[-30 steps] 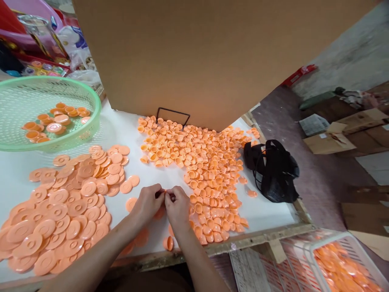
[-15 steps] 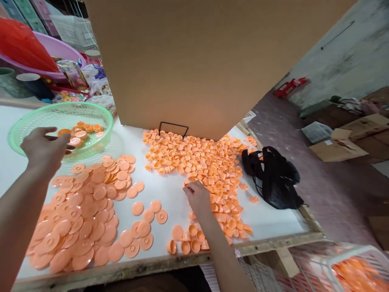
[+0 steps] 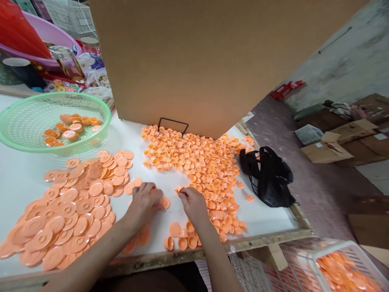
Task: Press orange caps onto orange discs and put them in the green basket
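Nearest, on the white counter [image 3: 164, 178]: left hand [image 3: 145, 202], palm down, fingers spread flat over a loose orange disc [image 3: 165, 202]; whether they grip it cannot be told. Right hand [image 3: 192, 204] just beside it, fingers pinched together on a small orange cup [image 3: 179, 189] at the near edge of the cup heap [image 3: 197, 162]. To the left, a pile of flat discs [image 3: 73, 207]. To the right, a black bag [image 3: 267, 175]. Farther back: green basket [image 3: 18, 121] holding a few orange pieces, and an upright cardboard sheet [image 3: 197, 61].
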Available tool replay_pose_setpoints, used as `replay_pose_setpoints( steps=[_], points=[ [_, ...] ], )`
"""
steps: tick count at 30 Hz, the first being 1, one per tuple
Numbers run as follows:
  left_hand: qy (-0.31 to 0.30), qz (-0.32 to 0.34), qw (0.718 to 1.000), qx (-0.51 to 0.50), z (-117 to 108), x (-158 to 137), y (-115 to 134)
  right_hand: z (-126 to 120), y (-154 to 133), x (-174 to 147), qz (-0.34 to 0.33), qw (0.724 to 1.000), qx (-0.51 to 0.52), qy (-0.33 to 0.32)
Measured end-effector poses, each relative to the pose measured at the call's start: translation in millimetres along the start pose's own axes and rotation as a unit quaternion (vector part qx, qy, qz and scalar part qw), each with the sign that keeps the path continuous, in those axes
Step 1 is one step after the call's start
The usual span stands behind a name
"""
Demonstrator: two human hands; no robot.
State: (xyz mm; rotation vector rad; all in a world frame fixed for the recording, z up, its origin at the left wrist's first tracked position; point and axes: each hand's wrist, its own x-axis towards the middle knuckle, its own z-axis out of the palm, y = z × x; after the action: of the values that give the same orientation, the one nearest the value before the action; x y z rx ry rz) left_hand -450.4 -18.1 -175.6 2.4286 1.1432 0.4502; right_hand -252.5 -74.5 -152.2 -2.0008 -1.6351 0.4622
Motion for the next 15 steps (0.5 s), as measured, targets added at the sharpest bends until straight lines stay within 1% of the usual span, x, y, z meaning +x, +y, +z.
replay_pose_setpoints(
  steps=[2, 4, 6, 8, 12, 15],
  points=[
    [0.014, -0.002, 1.0, 0.007, -1.7, 2.2, -3.4, 3.1, -0.7, 6.0, 0.024, 1.0, 0.008, 0.007],
    [0.013, 0.017, 1.0, -0.003, -1.3, 2.4, -3.5, 6.8, -3.0, 12.1, 0.052, 0.999, 0.007, 0.008],
    [0.014, 0.021, 1.0, -0.012, 1.1, 1.7, -1.4, 9.5, -6.3, 17.7, 0.07, 0.997, 0.009, 0.005],
    [0.018, 0.016, 1.0, -0.014, 3.9, 0.9, 0.4, 10.3, -9.9, 21.7, 0.068, 0.997, 0.023, -0.007],
    [0.035, 0.024, 0.999, -0.019, 8.6, -0.7, -1.1, 9.8, -17.6, 24.2, 0.039, 0.997, 0.059, -0.034],
    [0.043, 0.03, 0.998, -0.025, 11.0, -2.4, -3.8, 11.0, -24.3, 23.9, 0.025, 0.997, 0.03, -0.059]
  ],
)
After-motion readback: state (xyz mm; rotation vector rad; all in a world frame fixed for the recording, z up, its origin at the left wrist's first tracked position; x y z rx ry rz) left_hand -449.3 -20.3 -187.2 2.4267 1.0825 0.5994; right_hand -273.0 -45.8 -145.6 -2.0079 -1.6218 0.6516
